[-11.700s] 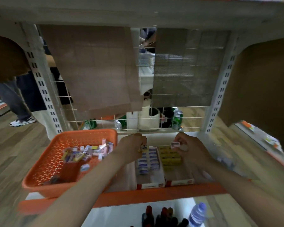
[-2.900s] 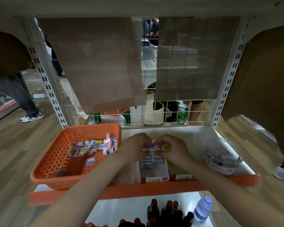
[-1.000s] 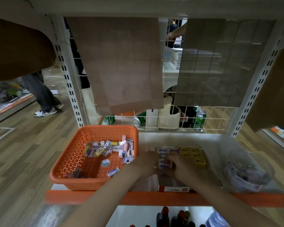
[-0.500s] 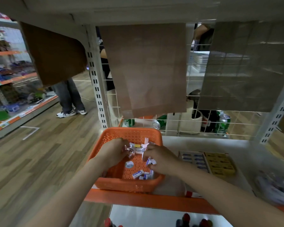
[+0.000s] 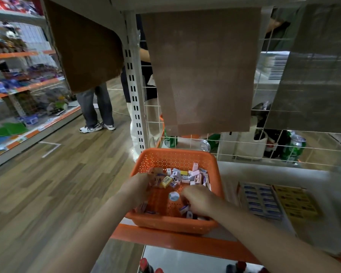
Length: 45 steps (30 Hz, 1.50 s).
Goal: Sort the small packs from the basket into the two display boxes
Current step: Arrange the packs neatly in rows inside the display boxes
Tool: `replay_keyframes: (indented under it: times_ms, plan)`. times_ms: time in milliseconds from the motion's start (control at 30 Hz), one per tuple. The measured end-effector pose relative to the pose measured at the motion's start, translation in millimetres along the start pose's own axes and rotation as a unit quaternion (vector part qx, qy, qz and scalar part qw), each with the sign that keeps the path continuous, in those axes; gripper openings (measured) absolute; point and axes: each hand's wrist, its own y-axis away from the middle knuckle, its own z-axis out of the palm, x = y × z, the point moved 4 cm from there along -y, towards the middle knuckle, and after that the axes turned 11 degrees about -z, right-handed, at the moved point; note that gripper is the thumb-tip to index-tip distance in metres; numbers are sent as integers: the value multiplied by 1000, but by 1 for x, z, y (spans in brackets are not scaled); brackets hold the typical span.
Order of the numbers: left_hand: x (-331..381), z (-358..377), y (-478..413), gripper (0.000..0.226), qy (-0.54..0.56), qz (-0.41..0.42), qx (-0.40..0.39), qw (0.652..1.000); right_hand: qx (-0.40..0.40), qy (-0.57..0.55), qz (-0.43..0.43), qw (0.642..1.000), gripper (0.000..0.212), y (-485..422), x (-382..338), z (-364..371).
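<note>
Shop shelf carries the orange basket [image 5: 173,223], many small packs [image 5: 182,176] left inside; blue display box [image 5: 261,201] and yellow display box [image 5: 295,202] beside it look mostly filled. Left hand [image 5: 137,187] and right hand [image 5: 200,201] dig in, fingers curled, grip unclear.

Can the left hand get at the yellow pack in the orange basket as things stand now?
Probably yes: the left hand is inside the orange basket, right beside the yellow pack, and nothing covers that pack.
</note>
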Motion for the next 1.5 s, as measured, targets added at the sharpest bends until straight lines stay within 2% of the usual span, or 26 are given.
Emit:
replay_keyframes:
  times_ms: [67,200,300,433,600,900,1333,1367,1500]
  plan:
    - [-3,2,-2,24,-9,-7,-10,1000,27,-25,1,999,12,-1,2,0]
    - [-1,6,-6,23,-75,-31,-24,996,121,-146,11,982,17,2,8,-12]
    - [8,12,-8,31,-145,-53,-27,988,193,-224,1,955,16,5,9,-25]
    - [17,25,-10,45,-190,-75,-29,978,260,-252,1,932,19,7,10,-35]
    - [17,27,-9,36,-170,-82,-64,980,253,-291,-7,923,26,9,10,-32]
    - [13,30,-7,41,-108,-44,-129,985,221,-222,-32,949,18,14,6,-30]
    - [13,22,-5,58,-130,-48,-109,984,213,-186,-43,958,20,25,4,-40]
    - [15,19,-4,54,-124,-45,-96,987,217,-180,-44,958,20,27,6,-42]
    - [30,-3,-1,12,-60,3,-6,998,238,-185,-29,953,20,39,16,-50]
